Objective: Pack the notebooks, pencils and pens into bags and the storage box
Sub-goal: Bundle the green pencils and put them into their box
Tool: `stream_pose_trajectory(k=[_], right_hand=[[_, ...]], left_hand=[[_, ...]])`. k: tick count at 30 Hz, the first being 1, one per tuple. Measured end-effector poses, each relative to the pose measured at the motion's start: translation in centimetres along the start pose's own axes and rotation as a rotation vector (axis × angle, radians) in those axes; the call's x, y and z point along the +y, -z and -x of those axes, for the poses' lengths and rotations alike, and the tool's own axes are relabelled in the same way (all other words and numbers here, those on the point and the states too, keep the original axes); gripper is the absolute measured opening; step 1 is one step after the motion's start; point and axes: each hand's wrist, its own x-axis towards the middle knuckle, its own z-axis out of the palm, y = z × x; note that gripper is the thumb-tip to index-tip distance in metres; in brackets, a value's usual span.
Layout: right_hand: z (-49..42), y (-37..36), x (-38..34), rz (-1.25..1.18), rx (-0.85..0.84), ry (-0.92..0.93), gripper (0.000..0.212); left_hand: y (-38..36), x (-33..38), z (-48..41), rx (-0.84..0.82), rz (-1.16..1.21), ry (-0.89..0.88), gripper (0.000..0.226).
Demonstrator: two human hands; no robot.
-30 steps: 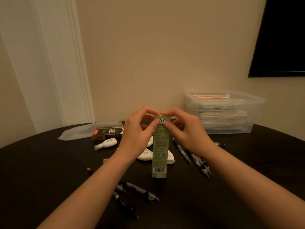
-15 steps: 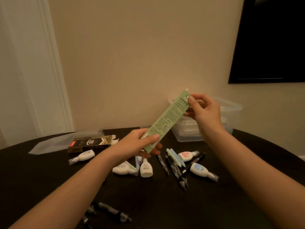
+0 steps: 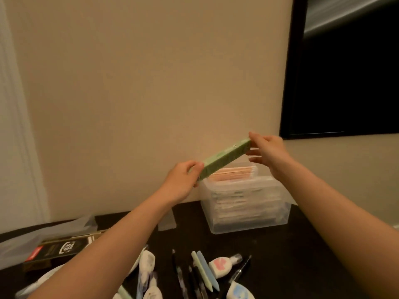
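Observation:
I hold a long green pen box [image 3: 224,159] in the air, tilted up to the right, just above the clear storage box [image 3: 246,209]. My left hand [image 3: 183,180] grips its lower left end. My right hand [image 3: 266,152] pinches its upper right end, the other fingers spread. The storage box stands at the back of the dark table [image 3: 291,266] and is full of stacked packs, with pale pencils [image 3: 233,172] on top.
Near the front edge lie several pens [image 3: 194,277], pastel sticks [image 3: 205,269] and white correction tapes [image 3: 220,266]. A black and gold pen carton [image 3: 60,251] and a clear plastic bag [image 3: 43,236] sit at the left. A dark screen [image 3: 345,72] hangs on the wall.
Both hands have carried the green box from upright in front of me up and to the right, over the storage box; my left hand has shifted to its lower end.

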Motion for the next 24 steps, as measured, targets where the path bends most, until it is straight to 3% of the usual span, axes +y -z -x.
stream_pose_trajectory(k=[9,15,20,24], right_hand=[[-7.4,2.1,5.1,0.139,0.087,-0.069,0.008],[-9.6,2.7,9.0,0.265,0.096,-0.149,0.016],[-10.2,2.4,10.2,0.770,-0.179,-0.118,0.039],[-11.2,2.1,11.3,0.889,-0.282,-0.161,0.047]], left_hand=[[-5.2,-2.2,-8.2,-0.062,-0.212,-0.046,0.029],[-8.1,-3.5,-11.5,-0.122,-0.340,-0.034,0.031],[-9.9,-5.1,-13.2,-0.132,-0.439,-0.030,0.034],[-10.5,-5.8,-14.1,-0.154,-0.513,0.043,0.027]])
